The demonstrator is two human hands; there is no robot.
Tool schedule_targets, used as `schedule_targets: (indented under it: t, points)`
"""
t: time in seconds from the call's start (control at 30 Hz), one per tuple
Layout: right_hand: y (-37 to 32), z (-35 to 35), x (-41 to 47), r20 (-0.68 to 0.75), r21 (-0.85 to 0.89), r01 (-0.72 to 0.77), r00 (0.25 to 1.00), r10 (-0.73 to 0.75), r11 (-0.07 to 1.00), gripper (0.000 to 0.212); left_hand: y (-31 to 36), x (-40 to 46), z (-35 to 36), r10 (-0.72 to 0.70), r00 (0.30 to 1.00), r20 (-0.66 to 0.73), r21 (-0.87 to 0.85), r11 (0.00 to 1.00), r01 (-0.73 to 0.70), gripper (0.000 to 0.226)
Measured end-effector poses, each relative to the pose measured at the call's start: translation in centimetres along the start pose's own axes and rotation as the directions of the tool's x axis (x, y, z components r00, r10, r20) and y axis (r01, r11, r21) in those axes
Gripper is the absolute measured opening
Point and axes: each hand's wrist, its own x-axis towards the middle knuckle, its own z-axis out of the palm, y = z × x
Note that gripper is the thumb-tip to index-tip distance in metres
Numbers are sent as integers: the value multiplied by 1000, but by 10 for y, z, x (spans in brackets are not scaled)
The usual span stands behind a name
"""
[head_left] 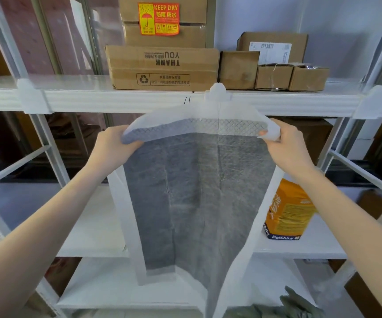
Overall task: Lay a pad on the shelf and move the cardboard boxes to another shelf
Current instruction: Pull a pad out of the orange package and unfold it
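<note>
Grey pad [199, 191] hanging lengthwise between left hand [111, 145], right hand [286, 143]

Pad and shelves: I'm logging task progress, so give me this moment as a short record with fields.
pad: grey pad with white border, unfolded, hanging in the air
left hand: left hand grips the pad's top left corner
right hand: right hand pinches the top right corner
boxes: cardboard boxes on the upper shelf, not yet moved
other: orange pack on the middle shelf
</note>
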Motion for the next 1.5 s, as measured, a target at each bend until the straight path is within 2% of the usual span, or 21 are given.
schedule_targets:
  t: [0.13, 0.23, 0.4, 0.5, 0.57, 0.63, 0.7, 0.77, 0.87, 1.03, 1.17, 1.23, 1.3, 1.4, 1.5]
  points:
    - [-1, -5, 3, -19, 3, -17, 1000, 17, 1000, 44, 0, 0, -2, -63, 998, 16, 27, 998, 63, 19]
    - [-2, -8, 6, -21, 20, -26, 999, 26, 999, 43, 3, 0, 0, -64, 997, 37, 68, 996, 62, 3]
    - [-11, -13, 3, -2, 53, -10, 1000, 10, 999, 31, 7, -1, 2, -70, 996, 54, 189, 980, 58, 26]
    - [-17, -12, 1, 18, 109, 0, 1000, -2, 994, 26, 16, -3, 9, 29, 1000, 4, 259, 965, -29, 39]
    - [-20, -9, 2, 48, 141, -6, 999, -1, 990, 26, 25, -2, 15, 123, 992, 11, 231, 965, -122, 47]
    - [-23, -5, 4, 80, 151, 21, 996, -34, 988, 24, 39, -3, 21, 175, 979, 105, 148, 971, -190, 61]
    - [-26, -1, 5, 110, 156, 58, 991, -76, 986, 21, 53, -7, 29, 177, 958, 228, 32, 981, -189, 72]
    - [-29, 2, 5, 136, 158, 89, 985, -111, 983, 21, 65, -11, 38, 153, 935, 319, -59, 988, -141, 65]
    - [-28, 7, 5, 144, 144, 123, 979, -144, 982, 20, 73, -12, 51, 148, 933, 327, -165, 981, -98, 18]
    - [-9, 8, -6, 89, 171, 39, 995, -54, 984, 23, 77, -13, 49, 245, 947, 210, -231, 953, -195, 23]
    - [16, 20, -28, 210, 92, -129, 972, 108, 987, 43, 76, -7, 43, 238, 962, 136, -202, 957, -208, 24]
    - [30, 31, -37, 295, 84, -227, 936, 193, 970, 25, 75, -3, 40, 225, 971, 84, -201, 958, -205, 25]
    - [37, 40, -46, 314, 93, -302, 913, 260, 949, 9, 75, 0, 36, 217, 974, 62, -198, 959, -201, 33]
    - [37, 47, -50, 300, 175, -316, 919, 255, 933, 25, 69, 5, 31, 224, 971, 85, -123, 969, -213, 25]
    - [32, 47, -49, 282, 292, -334, 925, 253, 896, 19, 56, 11, 30, 242, 964, 113, -21, 970, -241, 12]
